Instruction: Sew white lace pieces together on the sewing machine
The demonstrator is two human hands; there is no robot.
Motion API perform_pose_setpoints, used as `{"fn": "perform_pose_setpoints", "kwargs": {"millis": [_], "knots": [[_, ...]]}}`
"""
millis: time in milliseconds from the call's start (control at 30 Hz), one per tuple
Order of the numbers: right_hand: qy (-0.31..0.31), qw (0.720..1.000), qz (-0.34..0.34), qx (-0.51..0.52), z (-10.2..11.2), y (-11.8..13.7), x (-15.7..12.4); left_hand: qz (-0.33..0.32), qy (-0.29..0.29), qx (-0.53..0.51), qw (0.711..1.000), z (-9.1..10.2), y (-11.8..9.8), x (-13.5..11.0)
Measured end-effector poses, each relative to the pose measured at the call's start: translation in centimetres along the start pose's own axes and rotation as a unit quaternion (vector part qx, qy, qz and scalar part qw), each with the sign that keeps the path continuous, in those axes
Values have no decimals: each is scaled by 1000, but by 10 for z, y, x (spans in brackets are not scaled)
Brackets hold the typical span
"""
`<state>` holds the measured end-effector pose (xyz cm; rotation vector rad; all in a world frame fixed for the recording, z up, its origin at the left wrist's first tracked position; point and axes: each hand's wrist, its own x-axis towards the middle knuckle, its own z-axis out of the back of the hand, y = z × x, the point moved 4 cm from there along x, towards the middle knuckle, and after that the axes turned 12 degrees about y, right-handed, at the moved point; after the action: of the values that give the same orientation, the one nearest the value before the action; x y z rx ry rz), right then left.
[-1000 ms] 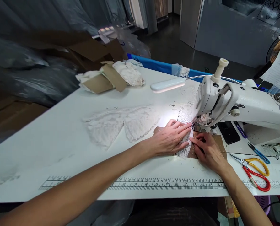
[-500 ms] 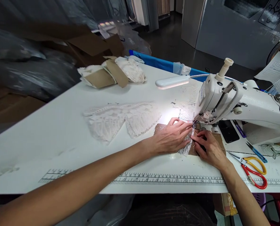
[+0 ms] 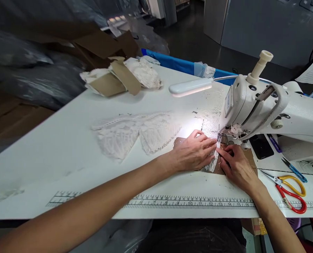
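Observation:
My left hand [image 3: 192,153] lies flat, fingers stretched out, pressing a strip of white lace [image 3: 211,162] onto a brown card piece [image 3: 248,156] just in front of the needle of the white sewing machine [image 3: 267,109]. My right hand [image 3: 237,165] rests beside it on the right, fingers together pressing the lace edge down on the card. More lace [image 3: 210,121] trails out behind the presser foot under the lamp light.
Sewn white lace pieces [image 3: 135,133] lie left of my hands. A bundle of lace and brown card [image 3: 119,79] sits at the table's far edge. Red-and-yellow scissors [image 3: 288,191], blue snips [image 3: 294,169], a black phone [image 3: 261,146] and the lamp [image 3: 190,86] are near the machine. A printed ruler [image 3: 172,202] runs along the front edge.
Both hands stay pressed on the lace at the needle and have crept slightly toward it. The view has shifted a little; nothing else moved.

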<state>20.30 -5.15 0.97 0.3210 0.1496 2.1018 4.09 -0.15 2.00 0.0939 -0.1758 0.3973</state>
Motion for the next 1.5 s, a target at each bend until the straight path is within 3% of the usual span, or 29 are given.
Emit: {"fn": "perform_pose_setpoints", "kwargs": {"millis": [367,567,700,767,900,1000,1167,1333,1500], "knots": [[46,998,-46,-8,-6,-2,9,63,44,19,997,-6,6,8],[34,999,-32,-24,-6,0,7,77,-3,6,997,-5,6,6],[22,999,-25,-17,-4,-1,7,120,-31,0,992,2,21,13],[23,1000,-19,-3,-3,-3,7,123,-4,0,992,3,35,21],[39,998,-12,55,4,-9,0,97,106,-19,990,-1,62,35],[63,991,-4,116,18,-12,-11,101,111,-32,988,1,70,32],[70,984,-7,162,37,-12,-25,48,34,-66,996,8,46,11],[58,982,3,182,34,-6,-22,-24,28,-188,982,3,20,-2],[49,978,10,203,30,-7,-8,-13,-2,-237,972,-1,19,-2]]}}
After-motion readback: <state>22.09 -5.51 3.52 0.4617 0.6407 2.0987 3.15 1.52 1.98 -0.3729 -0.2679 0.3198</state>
